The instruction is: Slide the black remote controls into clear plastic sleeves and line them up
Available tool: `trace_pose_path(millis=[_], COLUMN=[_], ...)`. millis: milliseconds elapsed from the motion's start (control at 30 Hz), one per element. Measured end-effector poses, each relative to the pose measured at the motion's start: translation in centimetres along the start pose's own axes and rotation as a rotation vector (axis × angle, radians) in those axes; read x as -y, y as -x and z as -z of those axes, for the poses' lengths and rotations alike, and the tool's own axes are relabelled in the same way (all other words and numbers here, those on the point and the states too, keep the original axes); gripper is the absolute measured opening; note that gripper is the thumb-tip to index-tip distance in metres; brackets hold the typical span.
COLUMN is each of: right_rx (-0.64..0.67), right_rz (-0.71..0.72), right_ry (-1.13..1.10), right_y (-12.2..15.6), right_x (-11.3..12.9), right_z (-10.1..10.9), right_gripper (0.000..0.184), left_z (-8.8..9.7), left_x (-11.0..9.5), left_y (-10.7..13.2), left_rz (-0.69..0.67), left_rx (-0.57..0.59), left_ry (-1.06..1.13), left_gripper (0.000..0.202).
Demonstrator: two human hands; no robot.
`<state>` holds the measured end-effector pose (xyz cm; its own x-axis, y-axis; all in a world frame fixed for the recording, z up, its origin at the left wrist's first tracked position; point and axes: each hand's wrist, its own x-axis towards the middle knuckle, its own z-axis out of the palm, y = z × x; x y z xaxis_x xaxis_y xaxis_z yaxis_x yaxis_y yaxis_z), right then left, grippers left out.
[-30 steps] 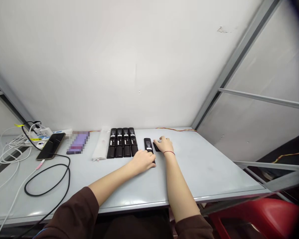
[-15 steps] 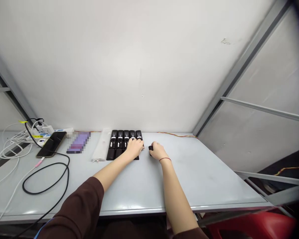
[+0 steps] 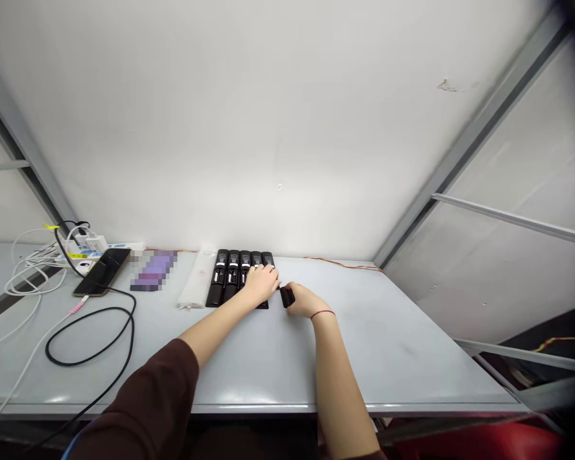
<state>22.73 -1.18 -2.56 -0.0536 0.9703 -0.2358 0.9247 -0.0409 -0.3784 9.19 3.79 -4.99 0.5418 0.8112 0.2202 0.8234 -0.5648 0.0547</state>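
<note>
On the worktop (image 3: 388, 351), past the black smartphone (image 3: 101, 271), five black remote controls (image 3: 234, 276) lie side by side. Your left hand (image 3: 261, 284), fingers loosely spread, rests on the rightmost ones, while your right hand (image 3: 303, 301) pinches a black remote (image 3: 286, 296) just beside them. Heavy pressure could skew that tight row; a loose pinch could drop the remote.

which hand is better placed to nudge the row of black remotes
Left, probably: the left hand already rests on the black remotes, while the right hand sits off to the side, its grip around a black object.
</note>
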Motion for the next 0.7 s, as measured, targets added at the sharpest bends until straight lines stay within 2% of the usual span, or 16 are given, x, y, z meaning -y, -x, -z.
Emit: trace_pose_path(millis=[67,167,333,500,700], right_rx=[0.006,0.004,-0.003,-0.049,-0.082], right_rz=[-0.011,-0.03,-0.016,0.075,0.115], right_ry=[-0.008,-0.02,-0.001,0.019,0.03], right_y=[0.2,0.5,1.2,1.0,0.4], right_x=[0.1,0.5,1.5,1.7,1.7], right_z=[0.0,0.0,-0.2,-0.6,-0.8], right_gripper=[0.049,0.05,0.048,0.042,0.042], left_z=[1.0,1.9,1.2,0.1,-0.1], left_x=[0.6,1.4,1.5,1.2,1.0], left_y=[1.1,3.9,8.0,8.3,8.2], left_rz=[0.022,0.098,0.238,0.279,0.272], left_rx=[-0.025,-0.04,0.066,0.189,0.204], left_ry=[0.02,0.038,0.043,0.101,0.08], left_gripper=[0.033,0.041,0.06,0.062,0.056])
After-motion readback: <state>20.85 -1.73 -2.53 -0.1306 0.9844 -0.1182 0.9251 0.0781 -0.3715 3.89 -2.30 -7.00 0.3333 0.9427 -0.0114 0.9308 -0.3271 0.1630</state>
